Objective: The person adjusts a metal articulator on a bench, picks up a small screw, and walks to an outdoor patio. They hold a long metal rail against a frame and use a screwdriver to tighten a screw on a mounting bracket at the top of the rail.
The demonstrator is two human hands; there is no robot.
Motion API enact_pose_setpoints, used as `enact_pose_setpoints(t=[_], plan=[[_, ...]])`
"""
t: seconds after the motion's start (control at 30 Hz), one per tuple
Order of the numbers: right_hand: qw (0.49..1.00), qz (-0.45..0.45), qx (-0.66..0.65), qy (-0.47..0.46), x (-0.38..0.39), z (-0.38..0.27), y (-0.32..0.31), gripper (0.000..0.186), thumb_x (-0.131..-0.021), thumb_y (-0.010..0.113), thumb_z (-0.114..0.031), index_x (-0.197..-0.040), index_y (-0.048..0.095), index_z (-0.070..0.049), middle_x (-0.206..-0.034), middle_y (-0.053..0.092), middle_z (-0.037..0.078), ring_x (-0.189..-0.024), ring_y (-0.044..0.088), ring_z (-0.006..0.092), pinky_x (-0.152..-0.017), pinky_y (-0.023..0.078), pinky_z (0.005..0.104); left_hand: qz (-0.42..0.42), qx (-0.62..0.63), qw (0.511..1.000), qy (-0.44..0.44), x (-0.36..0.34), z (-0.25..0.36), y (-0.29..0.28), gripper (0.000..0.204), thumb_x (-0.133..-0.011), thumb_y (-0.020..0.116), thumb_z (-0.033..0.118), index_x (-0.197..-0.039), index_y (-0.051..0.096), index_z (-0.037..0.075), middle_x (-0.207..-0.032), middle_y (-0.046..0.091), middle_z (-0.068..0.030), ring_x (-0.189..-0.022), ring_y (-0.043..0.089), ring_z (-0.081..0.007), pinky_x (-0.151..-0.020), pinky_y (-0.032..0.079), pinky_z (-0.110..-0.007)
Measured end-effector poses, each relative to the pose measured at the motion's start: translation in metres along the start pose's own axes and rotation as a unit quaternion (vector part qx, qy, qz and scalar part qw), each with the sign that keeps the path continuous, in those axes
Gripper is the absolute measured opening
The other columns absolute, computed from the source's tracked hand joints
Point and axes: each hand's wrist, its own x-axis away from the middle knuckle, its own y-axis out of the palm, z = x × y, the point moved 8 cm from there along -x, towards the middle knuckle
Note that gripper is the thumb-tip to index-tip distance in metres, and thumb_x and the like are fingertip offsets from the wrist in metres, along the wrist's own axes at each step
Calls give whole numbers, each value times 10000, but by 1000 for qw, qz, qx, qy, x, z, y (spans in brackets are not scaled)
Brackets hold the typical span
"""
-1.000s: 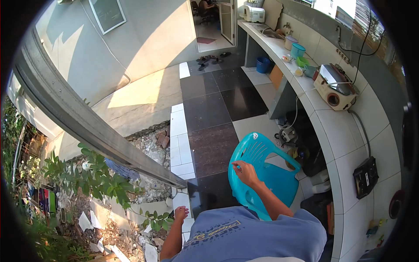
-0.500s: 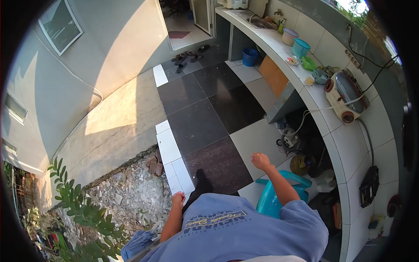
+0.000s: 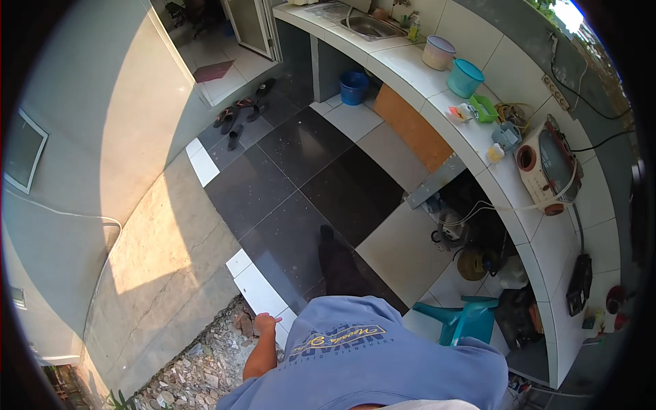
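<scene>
My left hand (image 3: 266,322) hangs low beside my body, above the white edge tiles (image 3: 256,287) and the strip of rubble (image 3: 205,359). It holds nothing; its fingers are loosely apart, with one sticking out to the right. My right hand is out of sight, its arm hidden beneath the blue shirt (image 3: 355,355). One dark-clad leg (image 3: 342,270) reaches forward over the dark floor tiles (image 3: 273,225). Close to my right side stands a teal plastic chair (image 3: 471,321), partly covered by my sleeve.
A curved white-tiled counter (image 3: 403,61) runs along the right, bearing a sink (image 3: 372,26), tubs and a cream-and-red appliance (image 3: 547,167). Below it are a blue bucket (image 3: 353,89) and a round gas cylinder (image 3: 475,263). Sandals (image 3: 239,116) lie before the doorway (image 3: 225,68).
I have stepped forward and the view has turned to the right. My right hand has dropped out of sight. The sandals, sink and doorway appear nearer.
</scene>
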Motion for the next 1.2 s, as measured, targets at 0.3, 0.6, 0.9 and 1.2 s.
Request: enact_pose_setpoints(t=[0.3, 0.6, 0.9, 1.2], plan=[[982, 174, 30, -73, -86, -261, -526, 349, -870, 511, -260, -1026, 732, -38, -1109, 684, 235, -1062, 650, 417, -910, 527, 469, 9, 81, 995, 50, -140, 261, 93, 219, -808, 416, -148, -900, 611, -106, -937, 602, -191, -628, 684, -300, -528, 662, -397], [829, 400, -211, -328, -120, -567, -1004, 238, -896, 579, -153, -1047, 681, -1, -846, 710, 98, -778, 704, 200, -722, 546, 326, 14, -67, 994, 81, -260, 398, 167, 195, -865, 565, 64, -995, 698, 6, -909, 696, -152, -701, 718, -266, -603, 590, -358], [952, 256, -117, -123, -273, -564, -954, 228, -872, 598, -267, -933, 745, -103, -845, 743, 107, -845, 734, 226, -760, 576, 361, -51, -162, 980, 106, -471, 542, 203, 226, -758, 704, 320, -919, 784, 183, -932, 747, -111, -891, 720, -287, -802, 558, -412], [997, 51, 13, 55, -403, -593, -1010, 282, -844, 641, -341, -1010, 750, -141, -1108, 722, 92, -969, 715, 282, -801, 581, 397, 102, -92, 988, 77, -675, 997, 211, 123, -860, 562, 22, -769, 620, 81, -628, 702, -64, -562, 714, -230, -493, 523, -305]])
